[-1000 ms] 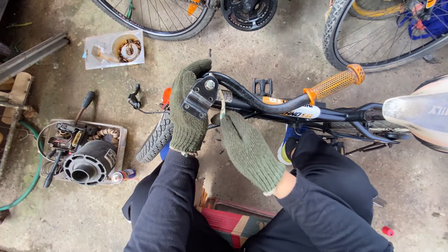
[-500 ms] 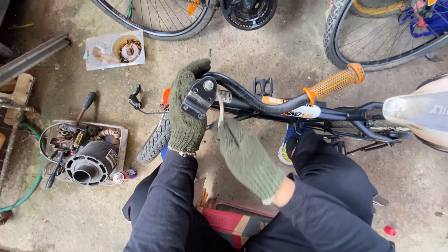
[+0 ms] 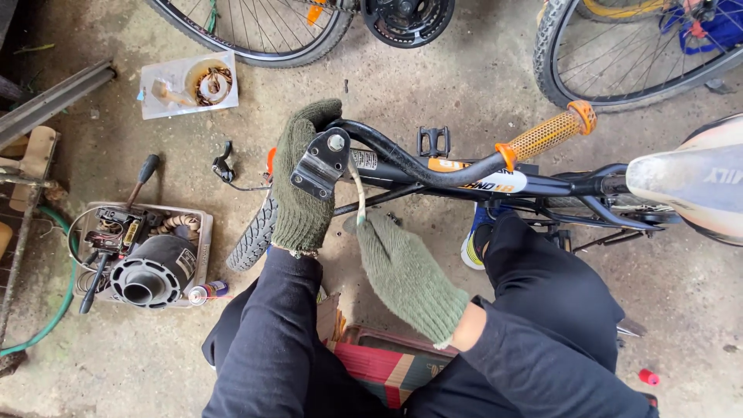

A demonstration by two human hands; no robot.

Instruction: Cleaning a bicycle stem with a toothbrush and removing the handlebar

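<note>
The left hand (image 3: 303, 182), in a green knit glove, wraps around the black handlebar (image 3: 410, 159) beside a black metal bracket (image 3: 321, 164). Just right of it and lower, the gloved right hand (image 3: 402, 271) pinches the lower end of a pale cable (image 3: 358, 197) hanging from the bracket. Well left of the left hand, a shallow tray (image 3: 197, 255) holds a black cylindrical part (image 3: 151, 271) and loose tools. Farther up-left, a clear packet (image 3: 188, 83) holds a coiled ring.
</note>
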